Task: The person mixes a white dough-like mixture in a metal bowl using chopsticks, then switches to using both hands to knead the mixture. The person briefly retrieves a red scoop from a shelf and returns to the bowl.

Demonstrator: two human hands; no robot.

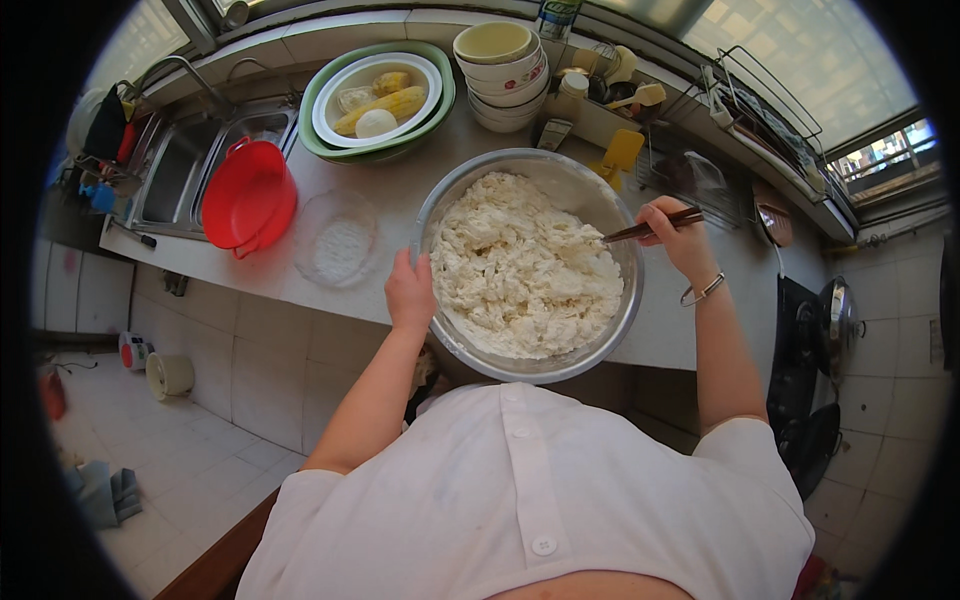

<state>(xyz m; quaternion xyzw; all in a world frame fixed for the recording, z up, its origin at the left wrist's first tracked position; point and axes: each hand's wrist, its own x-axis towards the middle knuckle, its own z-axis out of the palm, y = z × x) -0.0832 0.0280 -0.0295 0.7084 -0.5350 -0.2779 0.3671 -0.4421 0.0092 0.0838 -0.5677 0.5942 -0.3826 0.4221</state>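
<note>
A wide stainless steel mixing bowl stands at the counter's front edge, close against my body. Shaggy, lumpy flour dough fills much of it, with dry flour along the lower side. My left hand grips the bowl's left rim, fingers on the outside and top. In my right hand is a pair of dark wooden chopsticks, held slanting over the right rim. Their tips touch the dough at its right side. A metal bracelet circles my right wrist.
Left of the bowl lie a clear plastic bowl with white powder and a red colander beside the sink. Behind stand nested basins holding corn and stacked bowls. A yellow scraper and the gas stove are at right.
</note>
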